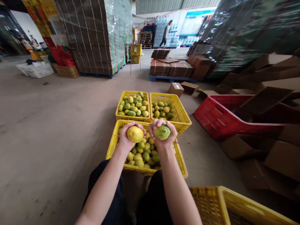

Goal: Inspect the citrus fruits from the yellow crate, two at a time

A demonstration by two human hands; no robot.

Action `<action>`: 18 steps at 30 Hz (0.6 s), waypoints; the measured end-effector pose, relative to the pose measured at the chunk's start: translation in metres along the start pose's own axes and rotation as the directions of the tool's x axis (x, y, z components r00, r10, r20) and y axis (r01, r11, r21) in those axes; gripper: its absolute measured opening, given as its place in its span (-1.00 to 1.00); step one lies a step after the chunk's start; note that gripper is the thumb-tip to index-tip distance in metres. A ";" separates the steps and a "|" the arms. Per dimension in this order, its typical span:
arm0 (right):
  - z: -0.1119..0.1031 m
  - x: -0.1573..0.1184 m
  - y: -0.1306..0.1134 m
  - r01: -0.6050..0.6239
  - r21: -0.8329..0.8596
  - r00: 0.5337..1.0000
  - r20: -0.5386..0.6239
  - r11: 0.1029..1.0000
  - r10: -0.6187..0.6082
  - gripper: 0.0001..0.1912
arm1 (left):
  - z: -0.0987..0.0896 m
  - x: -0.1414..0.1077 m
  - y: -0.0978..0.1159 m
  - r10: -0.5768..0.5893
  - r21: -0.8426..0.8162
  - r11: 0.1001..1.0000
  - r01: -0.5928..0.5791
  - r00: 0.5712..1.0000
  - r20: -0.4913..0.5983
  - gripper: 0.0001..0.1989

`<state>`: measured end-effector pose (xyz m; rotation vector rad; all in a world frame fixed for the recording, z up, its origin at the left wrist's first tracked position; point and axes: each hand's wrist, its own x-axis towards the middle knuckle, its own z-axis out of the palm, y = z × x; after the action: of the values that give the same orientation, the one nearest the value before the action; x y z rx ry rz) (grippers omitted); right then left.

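Observation:
My left hand point(126, 136) is wrapped round a yellow lemon point(135, 134). In my right hand point(172, 135) sits a green lemon point(162, 132), its knobbed end facing me. Both hands are held up side by side over the near yellow crate point(112, 145), which contains many yellow and green lemons point(146, 155). Beyond it stand two more yellow crates: the far left crate point(132, 118) is heaped with lemons, and the far right crate point(181, 109) has lemons mostly toward its left side. My wrists and hands hide part of the near crate.
A red crate point(217, 117) stands at the right among cardboard boxes point(281, 156). Another yellow crate point(206, 203) is at the lower right. Flattened cartons point(171, 68) lie on a blue pallet behind. A person point(166, 32) walks in the background.

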<state>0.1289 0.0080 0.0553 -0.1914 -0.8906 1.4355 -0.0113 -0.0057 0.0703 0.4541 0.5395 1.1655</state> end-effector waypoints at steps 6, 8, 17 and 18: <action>0.000 0.000 0.000 -0.058 -0.010 0.989 0.135 0.998 0.059 -0.71 | -0.002 0.005 -0.003 0.010 -0.136 0.991 -0.019 0.998 -0.065 -0.81; 0.000 0.000 0.000 -0.070 -0.015 0.990 0.125 0.997 0.072 -0.71 | -0.004 0.008 -0.003 -0.010 -0.197 0.980 -0.011 0.994 -0.105 -0.82; 0.002 0.002 -0.001 -0.079 -0.035 0.997 0.020 0.996 0.080 -0.72 | -0.006 0.013 -0.004 0.087 -0.046 0.995 -0.093 0.988 -0.124 -0.76; 0.002 0.002 -0.001 -0.080 -0.038 0.997 0.005 0.996 0.080 -0.72 | -0.008 0.015 -0.005 0.092 -0.034 0.995 -0.097 0.988 -0.122 -0.75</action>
<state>0.1278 0.0085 0.0579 -0.2531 -0.9249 1.4948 -0.0079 0.0068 0.0586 0.3799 0.6033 1.2983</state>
